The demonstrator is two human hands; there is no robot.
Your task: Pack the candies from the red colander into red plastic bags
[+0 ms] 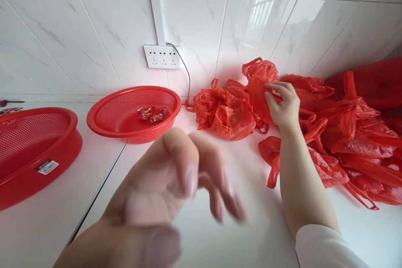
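Note:
My left hand [176, 188] is large and blurred in the foreground. Its fingers are bent but apart, and nothing is in it as it hangs above the white tabletop [232, 243]. Farther off on the right, my right hand [283, 102] has its thumb and fingertips close together on an upright red plastic bag [260, 76] by the wall. The fingertips overlap the thin film, so the exact contact is hard to see. A crumpled red plastic bag [226, 111] lies just left of that one.
A red perforated basin [103, 123] holds several small wrapped pieces [153, 115]. Another red basin [63, 150] with a barcode label stands at the left edge. Several knotted red bags [361, 125] are heaped on the right. A cable [187, 71] runs down from the wall socket [161, 57].

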